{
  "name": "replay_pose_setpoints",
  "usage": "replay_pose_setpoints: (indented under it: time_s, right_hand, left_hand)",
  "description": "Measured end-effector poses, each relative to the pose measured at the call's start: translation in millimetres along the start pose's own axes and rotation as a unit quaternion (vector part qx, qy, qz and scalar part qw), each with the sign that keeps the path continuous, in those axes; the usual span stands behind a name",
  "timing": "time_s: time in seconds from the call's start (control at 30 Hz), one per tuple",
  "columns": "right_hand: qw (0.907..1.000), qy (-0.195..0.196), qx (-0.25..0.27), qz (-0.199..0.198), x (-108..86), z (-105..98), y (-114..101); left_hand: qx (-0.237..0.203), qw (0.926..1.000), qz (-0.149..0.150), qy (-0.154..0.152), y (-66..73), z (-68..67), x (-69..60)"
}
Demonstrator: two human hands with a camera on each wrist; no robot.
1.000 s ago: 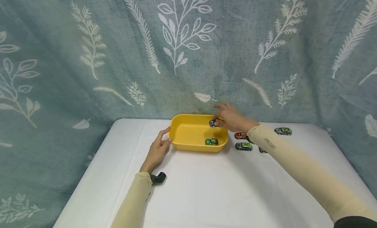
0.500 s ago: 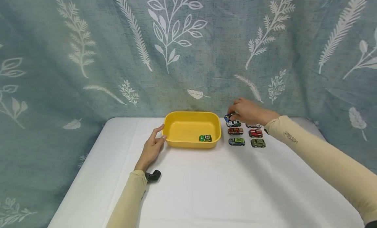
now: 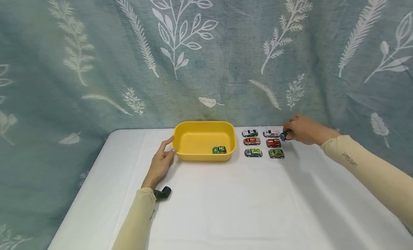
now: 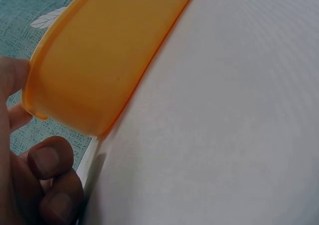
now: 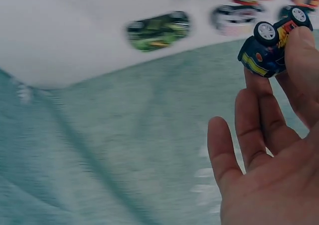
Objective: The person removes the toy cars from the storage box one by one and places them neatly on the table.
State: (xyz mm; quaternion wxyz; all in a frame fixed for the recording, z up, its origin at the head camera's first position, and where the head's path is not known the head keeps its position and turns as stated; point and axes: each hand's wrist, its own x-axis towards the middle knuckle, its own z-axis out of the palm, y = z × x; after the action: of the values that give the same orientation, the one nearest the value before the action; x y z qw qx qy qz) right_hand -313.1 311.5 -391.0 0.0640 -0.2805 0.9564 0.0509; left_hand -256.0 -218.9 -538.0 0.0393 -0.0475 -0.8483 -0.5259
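My right hand [image 3: 308, 130] pinches a dark blue toy car [image 3: 284, 136] between thumb and fingers, beyond the right end of the back row of cars. In the right wrist view the blue toy car [image 5: 269, 48] shows its white-hubbed wheels, held above the cloth. At the yellow tray's [image 3: 204, 157] left end, my left hand [image 3: 160, 162] holds the rim with thumb and finger. The left wrist view shows fingertips at the tray's rim [image 4: 42, 48] and the other fingers curled below. Inside the tray, near its front right, lies a green toy car [image 3: 219, 150].
Right of the tray stand several toy cars in two columns, among them an orange-red car [image 3: 251, 141], a red car [image 3: 274, 143] and an olive car [image 3: 276, 154]. A green-black car [image 5: 158, 31] lies farther right. A leaf-patterned curtain [image 3: 193, 92] hangs behind the white table [image 3: 219, 207].
My right hand has carried the blue toy car from over the tray to the right, past the other cars. My left hand stays at the tray. The head view has shifted slightly.
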Motion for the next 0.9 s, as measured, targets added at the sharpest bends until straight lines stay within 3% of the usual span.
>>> replay_pose_setpoints:
  time_s: [0.27,0.57,0.9]
  right_hand:
    - [0.9988,0.049,-0.009,0.004,-14.8,28.3,25.5]
    - [0.9930,0.116,-0.023,0.000,-19.9,65.2,34.2]
    - [0.9928,0.119,-0.007,0.007,-22.0,80.8,41.9]
  left_hand:
    - [0.000,1.0000,-0.006,0.002,-2.5,-7.7,-2.4]
    - [-0.009,0.9999,-0.007,-0.004,-2.5,-5.3,-2.2]
    - [-0.010,0.9999,-0.004,-0.005,0.7,-0.2,0.4]
